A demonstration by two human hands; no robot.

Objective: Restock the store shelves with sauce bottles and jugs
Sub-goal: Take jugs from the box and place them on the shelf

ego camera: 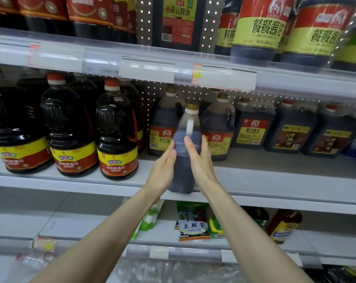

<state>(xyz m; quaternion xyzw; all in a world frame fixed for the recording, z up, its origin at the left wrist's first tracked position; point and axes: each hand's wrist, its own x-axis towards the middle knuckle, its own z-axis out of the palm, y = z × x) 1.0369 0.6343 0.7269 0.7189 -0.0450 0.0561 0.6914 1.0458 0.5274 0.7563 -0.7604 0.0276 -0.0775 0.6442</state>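
A dark soy sauce jug (183,172) with a gold cap and a white handle strip stands narrow side toward me at the front edge of the middle shelf (275,190). My left hand (162,170) presses flat against its left side with straight fingers. My right hand (201,160) presses its right side, thumb lying up the near face. Behind it stand two matching jugs with red and yellow labels, one to the left (160,127) and one to the right (218,127).
Round red-capped soy sauce bottles (115,135) fill the shelf left of the jug, and square dark jugs (252,123) stand to the right. The upper shelf rail (213,76) hangs just above the caps. Sauce pouches (193,223) lie on the shelf below.
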